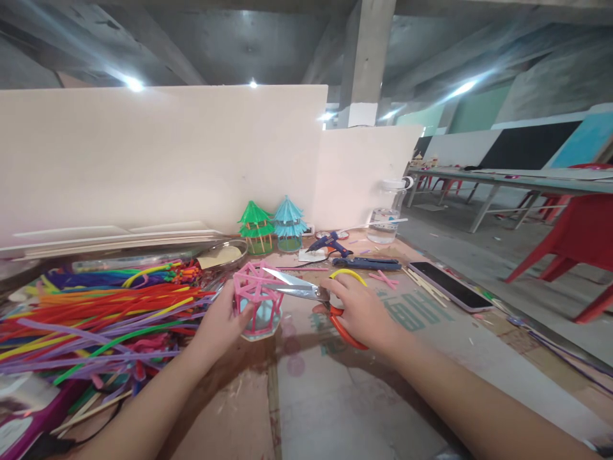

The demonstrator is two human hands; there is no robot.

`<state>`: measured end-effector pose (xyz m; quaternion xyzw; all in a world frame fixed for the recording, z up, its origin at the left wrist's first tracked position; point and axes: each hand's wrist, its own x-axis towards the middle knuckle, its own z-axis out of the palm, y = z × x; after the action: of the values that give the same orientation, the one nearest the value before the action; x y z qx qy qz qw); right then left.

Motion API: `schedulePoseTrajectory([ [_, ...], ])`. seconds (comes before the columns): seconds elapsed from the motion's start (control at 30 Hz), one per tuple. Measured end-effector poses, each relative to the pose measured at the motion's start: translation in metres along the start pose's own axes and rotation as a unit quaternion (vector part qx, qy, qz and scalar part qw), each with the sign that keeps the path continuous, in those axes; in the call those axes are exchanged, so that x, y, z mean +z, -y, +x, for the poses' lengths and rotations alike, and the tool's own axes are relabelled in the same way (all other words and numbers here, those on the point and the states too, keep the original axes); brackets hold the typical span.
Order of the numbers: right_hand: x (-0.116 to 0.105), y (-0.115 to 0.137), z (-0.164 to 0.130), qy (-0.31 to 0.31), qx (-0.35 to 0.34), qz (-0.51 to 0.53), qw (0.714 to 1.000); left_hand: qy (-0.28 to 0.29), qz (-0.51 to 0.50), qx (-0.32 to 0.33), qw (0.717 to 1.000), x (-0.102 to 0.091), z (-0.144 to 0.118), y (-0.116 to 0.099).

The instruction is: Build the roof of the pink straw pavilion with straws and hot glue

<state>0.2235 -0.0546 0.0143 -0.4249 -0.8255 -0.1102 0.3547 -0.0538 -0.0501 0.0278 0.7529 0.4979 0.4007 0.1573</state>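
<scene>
While the left hand (221,322) grips the pink stick frame (256,294) from its left side, fingers closed against the frame's wall, the right hand (361,313) holds a pair of scissors (306,291) with fingers clenched through the orange and yellow handles. The scissor blades point left, and their tips reach the top of the pink frame. The frame stands upright on a pale base on the counter (335,396), near the centre of the scene.

To the left of the frame lies a spread pile of coloured pipe cleaners (96,313). Beyond the frame, at the far side of the counter, stand a green pagoda model (256,227) and a blue pagoda model (288,223), just beside each other. To their right lie a blue glue gun (330,243) and a clear jar (385,214). A dark phone (447,284) lies flat on the counter to the right of the right hand. Red chairs (575,249) stand at the far right, well apart from the counter.
</scene>
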Motion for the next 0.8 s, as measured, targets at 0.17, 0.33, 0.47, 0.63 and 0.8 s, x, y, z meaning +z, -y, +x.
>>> schedulePoseTrajectory([
  [0.17, 0.0022, -0.0005, -0.0009, 0.009, 0.001, -0.003, 1.000, 0.001, 0.006, -0.010, 1.000, 0.0002, -0.0010, -0.0017],
  [0.33, 0.0019, -0.0004, -0.0006, 0.016, 0.007, 0.001, 1.000, -0.001, -0.003, -0.009, 1.000, 0.0010, -0.0002, -0.0016],
  [0.47, -0.0025, 0.0019, 0.0011, 0.050, 0.021, 0.007, 0.998, -0.002, -0.006, -0.016, 1.000, 0.0012, 0.0003, -0.0024],
  [0.63, -0.0048, 0.0036, 0.0034, 0.071, 0.079, 0.037, 0.994, -0.006, -0.003, -0.011, 1.000, 0.0000, 0.0010, -0.0044],
  [0.8, -0.0023, -0.0016, 0.0050, 0.029, 0.075, 0.052, 0.995, -0.013, -0.016, -0.008, 1.000, -0.0013, 0.0016, -0.0031],
])
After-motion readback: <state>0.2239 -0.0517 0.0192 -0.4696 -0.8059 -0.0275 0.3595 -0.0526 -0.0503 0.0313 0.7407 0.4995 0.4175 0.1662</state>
